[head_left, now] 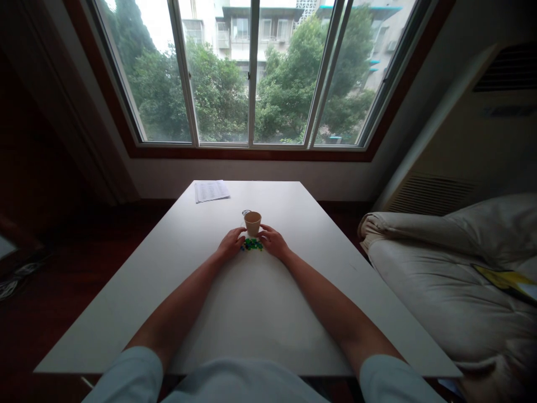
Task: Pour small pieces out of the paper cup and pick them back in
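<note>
A plain tan paper cup (253,226) stands upright on the white table, its open top facing up. In front of it lies a small loose pile of green, blue and yellow pieces (252,244), too small to name. My left hand (231,244) rests at the left of the pile, fingers curved and apart, fingertips close to the cup's side. On the opposite side, my right hand (272,242) has its fingers and thumb apart beside the cup. Whether the fingertips touch the cup, I cannot tell. Neither hand visibly holds anything.
Sheets of printed paper (212,190) lie on the far left of the white table (260,313). A thin dark coil (246,212) sits behind the cup. Right of the table is a pale padded sofa (428,268); a window (251,73) is beyond.
</note>
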### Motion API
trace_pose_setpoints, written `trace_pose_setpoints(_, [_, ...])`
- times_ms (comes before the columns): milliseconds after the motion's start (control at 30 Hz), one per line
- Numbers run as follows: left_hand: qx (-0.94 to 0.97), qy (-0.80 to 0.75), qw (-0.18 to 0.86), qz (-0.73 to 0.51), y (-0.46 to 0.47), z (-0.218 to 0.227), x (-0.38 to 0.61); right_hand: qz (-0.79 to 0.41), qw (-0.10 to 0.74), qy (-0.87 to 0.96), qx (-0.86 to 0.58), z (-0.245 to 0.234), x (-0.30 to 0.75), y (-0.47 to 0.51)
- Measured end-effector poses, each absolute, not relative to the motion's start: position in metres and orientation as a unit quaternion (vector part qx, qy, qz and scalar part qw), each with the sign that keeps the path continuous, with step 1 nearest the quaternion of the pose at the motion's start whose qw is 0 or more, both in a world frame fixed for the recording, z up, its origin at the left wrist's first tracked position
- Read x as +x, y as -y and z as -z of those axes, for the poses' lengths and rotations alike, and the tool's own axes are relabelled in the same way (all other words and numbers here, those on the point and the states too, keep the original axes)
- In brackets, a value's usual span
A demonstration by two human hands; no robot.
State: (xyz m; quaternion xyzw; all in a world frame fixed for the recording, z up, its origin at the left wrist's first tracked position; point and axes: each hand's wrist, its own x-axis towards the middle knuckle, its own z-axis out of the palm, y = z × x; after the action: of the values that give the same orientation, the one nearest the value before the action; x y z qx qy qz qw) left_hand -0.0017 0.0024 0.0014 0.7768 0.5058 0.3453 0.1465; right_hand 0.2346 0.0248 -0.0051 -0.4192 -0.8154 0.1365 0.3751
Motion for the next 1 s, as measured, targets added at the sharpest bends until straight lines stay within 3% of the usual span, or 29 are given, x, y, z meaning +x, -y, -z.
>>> trace_pose_setpoints(600, [0.818, -0.469, 0.146, -0.299, -0.002, 0.002, 0.005, -0.106, 0.363, 0.792, -0.479, 0.02, 0.24, -0.039])
trace_pose_setpoints(1000, [0.876, -0.431, 0.075, -0.205, 0.015, -0.005, 0.012, -0.084, 0.317, 0.774, -0.541, 0.006, 0.237, -0.03])
